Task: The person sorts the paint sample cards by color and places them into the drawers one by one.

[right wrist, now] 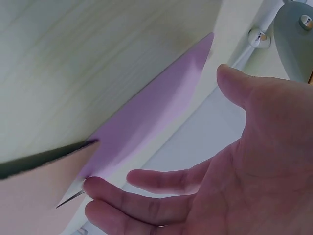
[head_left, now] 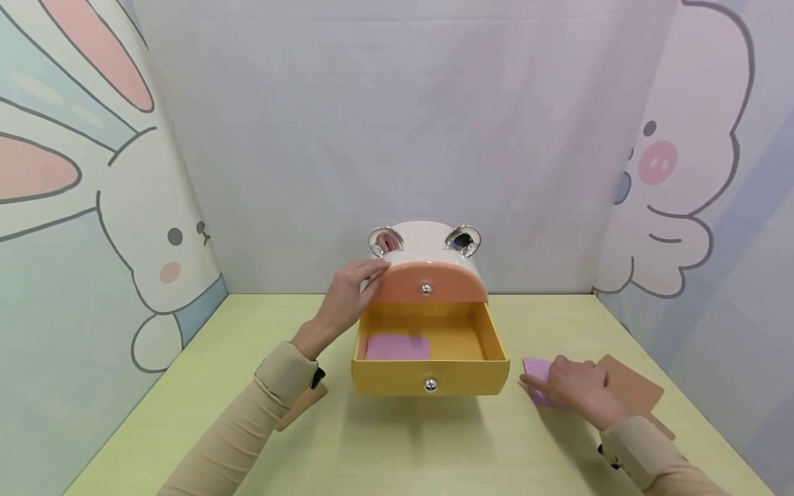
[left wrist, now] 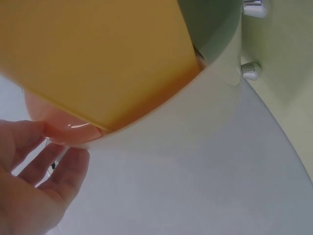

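Observation:
A small animal-shaped drawer cabinet [head_left: 428, 238] has a white body, round silver-rimmed ears and a closed orange upper drawer [head_left: 455, 281]. Its yellow lower drawer [head_left: 391, 379] is pulled out, with a flat lilac piece [head_left: 397, 346] lying inside at the left. My left hand [head_left: 347, 293] holds the cabinet's upper left edge; in the left wrist view the thumb and fingers [left wrist: 71, 169] meet the orange corner from two sides. Over a second lilac piece [head_left: 535, 368] on the table, my right hand [head_left: 577, 386] has its fingers spread, thumb apart, in the right wrist view.
Flat brown pieces [head_left: 633, 389] lie on the table beside and beyond my right hand. Another brown piece [head_left: 304, 405] shows partly behind my left sleeve. Walls with cartoon animals enclose the pale yellow table [head_left: 409, 455] at the left and right; a plain one stands behind.

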`<state>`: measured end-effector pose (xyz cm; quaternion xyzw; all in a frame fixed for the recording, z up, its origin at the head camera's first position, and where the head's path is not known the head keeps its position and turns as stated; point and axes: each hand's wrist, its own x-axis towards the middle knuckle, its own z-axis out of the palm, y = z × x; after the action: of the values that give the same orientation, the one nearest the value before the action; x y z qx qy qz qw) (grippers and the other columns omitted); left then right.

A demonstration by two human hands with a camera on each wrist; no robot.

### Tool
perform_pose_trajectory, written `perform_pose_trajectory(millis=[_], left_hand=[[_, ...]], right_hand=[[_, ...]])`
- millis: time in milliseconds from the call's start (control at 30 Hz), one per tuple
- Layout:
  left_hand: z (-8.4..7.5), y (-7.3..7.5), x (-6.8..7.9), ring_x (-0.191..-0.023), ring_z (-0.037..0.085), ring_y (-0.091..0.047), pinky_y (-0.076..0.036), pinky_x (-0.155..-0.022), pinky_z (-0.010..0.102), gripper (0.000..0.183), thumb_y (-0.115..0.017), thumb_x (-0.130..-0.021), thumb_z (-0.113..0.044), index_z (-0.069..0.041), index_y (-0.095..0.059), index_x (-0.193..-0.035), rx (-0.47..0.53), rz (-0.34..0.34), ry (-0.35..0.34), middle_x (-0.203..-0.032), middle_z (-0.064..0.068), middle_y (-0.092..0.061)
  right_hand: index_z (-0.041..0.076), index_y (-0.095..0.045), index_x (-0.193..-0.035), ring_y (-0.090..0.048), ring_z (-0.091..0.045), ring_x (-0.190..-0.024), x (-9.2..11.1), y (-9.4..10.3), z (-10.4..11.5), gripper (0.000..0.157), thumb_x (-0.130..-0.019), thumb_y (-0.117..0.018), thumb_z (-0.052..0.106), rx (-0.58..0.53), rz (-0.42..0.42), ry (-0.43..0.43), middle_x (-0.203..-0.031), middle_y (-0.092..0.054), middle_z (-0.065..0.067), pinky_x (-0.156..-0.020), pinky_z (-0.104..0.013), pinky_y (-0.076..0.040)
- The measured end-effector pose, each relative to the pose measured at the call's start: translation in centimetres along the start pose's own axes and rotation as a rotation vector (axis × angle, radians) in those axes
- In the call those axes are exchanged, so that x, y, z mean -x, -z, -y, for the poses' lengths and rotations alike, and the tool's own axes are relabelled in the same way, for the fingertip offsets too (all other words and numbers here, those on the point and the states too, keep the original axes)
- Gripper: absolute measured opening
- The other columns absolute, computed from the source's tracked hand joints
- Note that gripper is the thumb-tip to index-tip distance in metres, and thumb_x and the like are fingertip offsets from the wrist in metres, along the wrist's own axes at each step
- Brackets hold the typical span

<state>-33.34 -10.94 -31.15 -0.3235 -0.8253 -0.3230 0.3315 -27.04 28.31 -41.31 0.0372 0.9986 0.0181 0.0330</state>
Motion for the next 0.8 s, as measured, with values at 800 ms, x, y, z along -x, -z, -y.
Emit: perform_pose_trajectory(millis=[800], left_hand=[[-0.1, -0.1, -0.2, -0.101, 0.028, -0.064, -0.054, -0.089, 0.042, 0.023, -0.065, -0.090, -0.007, -0.006, -0.071, -0.113, 0.003, 0.003, 0.003, -0.111, 0.010, -0.071]], right_hand=[[-0.014, -0.045, -0.105, -0.052, -0.037, -0.074, -1.2, -0.5, -0.3, 0.094, -0.072, -0.065, 0.071, -0.135, 0.000, -0.024, -0.078, -0.055, -0.018, -0.066, -0.054, -0.042]])
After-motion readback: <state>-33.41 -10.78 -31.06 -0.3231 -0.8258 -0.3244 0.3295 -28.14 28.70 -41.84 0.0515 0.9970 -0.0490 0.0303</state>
